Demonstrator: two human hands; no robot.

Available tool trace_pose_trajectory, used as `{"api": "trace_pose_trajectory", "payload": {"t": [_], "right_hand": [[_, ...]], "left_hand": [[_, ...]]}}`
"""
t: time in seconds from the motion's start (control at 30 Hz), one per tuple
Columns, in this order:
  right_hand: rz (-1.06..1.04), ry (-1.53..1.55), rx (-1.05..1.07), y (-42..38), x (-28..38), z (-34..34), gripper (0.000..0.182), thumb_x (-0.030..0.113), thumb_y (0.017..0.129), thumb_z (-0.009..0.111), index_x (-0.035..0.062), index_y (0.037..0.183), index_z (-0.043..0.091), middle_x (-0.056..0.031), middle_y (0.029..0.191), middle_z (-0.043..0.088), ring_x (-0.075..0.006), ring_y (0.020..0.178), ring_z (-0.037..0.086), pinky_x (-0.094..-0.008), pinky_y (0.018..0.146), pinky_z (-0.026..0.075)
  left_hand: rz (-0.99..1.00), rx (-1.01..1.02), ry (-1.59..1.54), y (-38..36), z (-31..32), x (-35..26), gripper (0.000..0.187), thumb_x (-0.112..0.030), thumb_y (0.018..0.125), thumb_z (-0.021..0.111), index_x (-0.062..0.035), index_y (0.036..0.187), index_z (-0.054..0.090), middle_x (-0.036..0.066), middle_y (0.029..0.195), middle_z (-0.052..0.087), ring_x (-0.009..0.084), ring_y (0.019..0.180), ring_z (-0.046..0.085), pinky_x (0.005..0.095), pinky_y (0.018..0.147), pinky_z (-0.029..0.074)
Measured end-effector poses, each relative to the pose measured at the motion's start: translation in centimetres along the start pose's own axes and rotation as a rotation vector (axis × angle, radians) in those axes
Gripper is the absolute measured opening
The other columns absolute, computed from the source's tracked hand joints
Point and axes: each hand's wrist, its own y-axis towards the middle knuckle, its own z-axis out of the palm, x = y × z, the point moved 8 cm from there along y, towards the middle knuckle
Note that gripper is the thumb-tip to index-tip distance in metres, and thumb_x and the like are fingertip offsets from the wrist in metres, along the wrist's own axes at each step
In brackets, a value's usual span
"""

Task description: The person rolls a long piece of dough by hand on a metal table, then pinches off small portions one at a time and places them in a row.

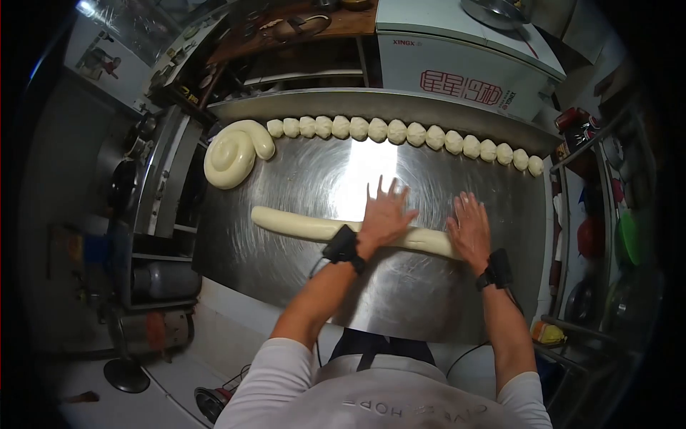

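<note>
A long pale roll of dough (pixel 307 226) lies across the steel table, tilting slightly down to the right. My left hand (pixel 386 214) rests flat over its middle, fingers spread and pointing away from me. Over the right end of the roll lies my right hand (pixel 470 227), with its fingers stretched out. Both palms appear to touch the dough and hide parts of it. A thick coil of dough (pixel 232 156) sits at the table's far left corner. From the coil, a row of small dough pieces (pixel 377 129) runs along the back edge to the right.
The steel table (pixel 286 268) has a raised back edge. Behind it stands a white freezer (pixel 464 71) with a metal pan (pixel 494 13) on top. Rack shelving (pixel 572 236) flanks the right side. To the left are a gas cylinder (pixel 164 279) and a large pot (pixel 153 330).
</note>
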Motion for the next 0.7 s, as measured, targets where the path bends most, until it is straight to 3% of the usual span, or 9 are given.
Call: {"api": "trace_pose_trajectory", "payload": {"t": [0.13, 0.2, 0.3, 0.37, 0.43, 0.5, 0.6, 0.67, 0.7], "right_hand": [[-0.002, 0.039, 0.055, 3.3, 3.8, 1.0, 0.058, 0.042, 0.103, 0.053, 0.0022, 0.145, 0.054, -0.0189, 0.156, 0.046, -0.0355, 0.151, 0.032, -0.0525, 0.124, 0.022], [-0.027, 0.019, 0.113, 4.6, 5.7, 3.6, 0.059, 0.044, 0.103, 0.051, 0.0030, 0.147, 0.052, -0.0189, 0.156, 0.046, -0.0352, 0.151, 0.032, -0.0530, 0.124, 0.023], [-0.082, -0.009, 0.258, 3.8, 9.7, 5.3, 0.061, 0.044, 0.103, 0.052, 0.0035, 0.149, 0.049, -0.0185, 0.158, 0.043, -0.0371, 0.151, 0.032, -0.0542, 0.123, 0.023], [-0.141, 0.039, 0.404, 0.6, 13.0, 5.7, 0.065, 0.043, 0.099, 0.058, 0.0042, 0.150, 0.048, -0.0181, 0.159, 0.042, -0.0388, 0.151, 0.031, -0.0557, 0.123, 0.023], [-0.213, 0.092, 0.392, -5.7, 14.5, 5.2, 0.070, 0.043, 0.093, 0.066, 0.0058, 0.150, 0.048, -0.0179, 0.158, 0.042, -0.0416, 0.150, 0.031, -0.0574, 0.123, 0.023], [-0.291, 0.045, 0.382, -12.1, 16.1, 4.4, 0.072, 0.042, 0.089, 0.070, 0.0069, 0.149, 0.049, -0.0188, 0.159, 0.041, -0.0447, 0.148, 0.032, -0.0589, 0.123, 0.022], [-0.221, 0.004, 0.463, -16.2, 18.9, 3.8, 0.073, 0.043, 0.087, 0.072, 0.0067, 0.147, 0.052, -0.0206, 0.160, 0.038, -0.0463, 0.148, 0.031, -0.0602, 0.123, 0.020], [-0.145, 0.004, 0.493, -15.8, 19.9, 5.0, 0.073, 0.044, 0.087, 0.073, 0.0063, 0.146, 0.053, -0.0215, 0.160, 0.037, -0.0465, 0.148, 0.031, -0.0608, 0.124, 0.019], [-0.131, -0.023, 0.442, -14.7, 20.1, 6.2, 0.073, 0.046, 0.087, 0.072, 0.0061, 0.145, 0.054, -0.0226, 0.159, 0.038, -0.0459, 0.148, 0.031, -0.0608, 0.124, 0.018]], "left_hand": [[-0.157, -0.034, 0.192, -2.0, -2.6, 11.3, 0.065, -0.054, 0.100, 0.049, -0.0121, 0.149, 0.053, 0.020, 0.161, 0.038, 0.0457, 0.152, 0.024, 0.0631, 0.123, 0.013], [-0.272, 0.023, 0.174, -4.1, -3.2, 17.0, 0.065, -0.056, 0.102, 0.043, -0.0143, 0.150, 0.052, 0.022, 0.162, 0.036, 0.0452, 0.153, 0.021, 0.0651, 0.122, 0.010], [-0.365, 0.132, 0.161, -8.9, -2.5, 20.9, 0.063, -0.055, 0.101, 0.045, -0.0139, 0.150, 0.052, 0.026, 0.158, 0.038, 0.0494, 0.150, 0.024, 0.0654, 0.121, 0.014], [-0.178, 0.311, 0.128, -12.6, -4.0, 17.7, 0.067, -0.054, 0.099, 0.051, -0.0109, 0.150, 0.049, 0.031, 0.156, 0.038, 0.0529, 0.147, 0.027, 0.0645, 0.120, 0.017], [-0.092, 0.233, 0.074, -18.6, -4.7, 16.7, 0.078, -0.057, 0.093, 0.060, -0.0065, 0.151, 0.047, 0.036, 0.154, 0.035, 0.0559, 0.145, 0.029, 0.0628, 0.123, 0.015], [0.012, 0.193, 0.048, -24.7, -5.7, 15.5, 0.086, -0.065, 0.092, 0.056, -0.0080, 0.155, 0.044, 0.037, 0.157, 0.030, 0.0583, 0.148, 0.021, 0.0673, 0.122, 0.012], [-0.014, 0.193, 0.005, -30.8, -5.2, 16.2, 0.086, -0.061, 0.089, 0.062, -0.0057, 0.153, 0.044, 0.036, 0.161, 0.022, 0.0577, 0.150, 0.015, 0.0706, 0.120, 0.009], [-0.069, 0.243, 0.118, -31.7, -3.6, 18.2, 0.082, -0.064, 0.096, 0.051, -0.0077, 0.155, 0.044, 0.035, 0.161, 0.024, 0.0581, 0.150, 0.017, 0.0707, 0.119, 0.010], [-0.045, 0.222, 0.125, -30.4, -3.4, 18.9, 0.081, -0.062, 0.095, 0.055, -0.0069, 0.153, 0.046, 0.035, 0.160, 0.027, 0.0565, 0.150, 0.018, 0.0698, 0.120, 0.011]]}}
